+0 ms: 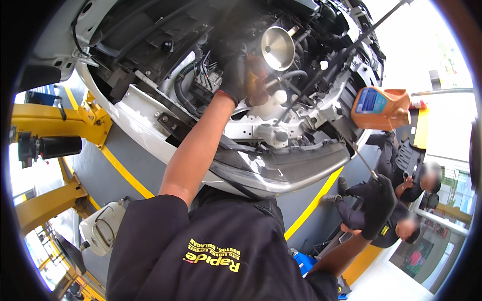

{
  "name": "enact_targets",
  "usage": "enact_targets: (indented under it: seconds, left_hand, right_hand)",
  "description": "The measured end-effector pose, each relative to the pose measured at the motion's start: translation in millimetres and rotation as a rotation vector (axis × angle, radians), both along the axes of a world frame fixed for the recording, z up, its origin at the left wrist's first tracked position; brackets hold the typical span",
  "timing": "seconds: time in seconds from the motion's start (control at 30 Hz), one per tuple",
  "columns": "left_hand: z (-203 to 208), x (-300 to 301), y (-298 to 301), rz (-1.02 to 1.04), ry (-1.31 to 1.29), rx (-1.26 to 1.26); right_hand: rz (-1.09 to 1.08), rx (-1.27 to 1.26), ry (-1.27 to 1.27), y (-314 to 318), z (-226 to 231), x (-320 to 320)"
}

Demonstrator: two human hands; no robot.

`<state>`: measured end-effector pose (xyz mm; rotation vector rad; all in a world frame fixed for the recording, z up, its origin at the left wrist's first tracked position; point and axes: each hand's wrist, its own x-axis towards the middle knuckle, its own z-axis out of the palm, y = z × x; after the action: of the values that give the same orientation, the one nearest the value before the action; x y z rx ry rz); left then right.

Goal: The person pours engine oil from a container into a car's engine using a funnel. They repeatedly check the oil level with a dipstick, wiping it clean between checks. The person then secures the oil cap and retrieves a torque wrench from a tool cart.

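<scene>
My left hand [234, 78], in a black glove, reaches into the engine bay of a white car. It is blurred and looks closed on a soft-looking orange-brown thing [256, 80], whose kind I cannot make out. Just beyond stands a shiny metal funnel [277, 49], its wide mouth facing up. Out to the right, away from the engine, my right hand [379, 205] is also black-gloved. Its fingers are wrapped round the end of a thin metal rod [362, 159], which slants up toward the car's front. An orange jug [381, 108] with a blue label is near the rod's far end.
The white front bumper [271, 185] runs close before my body. A dark prop rod [346, 52] crosses the bay. Two people in dark clothes [369, 205] are low at the right. Yellow lift arms [60, 123] and a whitish tank [103, 228] are at the left.
</scene>
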<state>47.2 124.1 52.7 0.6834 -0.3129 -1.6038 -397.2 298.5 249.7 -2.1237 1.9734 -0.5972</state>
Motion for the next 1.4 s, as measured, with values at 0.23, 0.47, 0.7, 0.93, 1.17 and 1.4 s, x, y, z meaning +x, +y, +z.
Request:
enact_targets:
  seconds: [0.23,0.47,0.7,0.93,1.17,1.4]
  left_hand:
    - [-127,18,-61,0.028,-0.216,0.291]
    - [-186,30,-98,0.083,-0.484,0.167]
    - [-213,23,-109,0.152,-0.589,0.099]
    - [-226,27,-112,0.202,-0.642,0.064]
    - [-238,29,-112,0.247,-0.679,0.037]
    - [-249,39,-124,0.288,-0.703,0.0]
  right_hand:
    - [0.251,-0.112,0.214,-56,-20,53]
    - [0.251,-0.035,0.261,-67,-26,90]
    - [0.25,-0.066,0.332,-72,-19,99]
    - [0.339,-0.074,0.271,-96,-18,118]
    - [0.485,-0.177,0.287,-149,-4,154]
    - [0.543,-0.162,0.073,-194,-15,181]
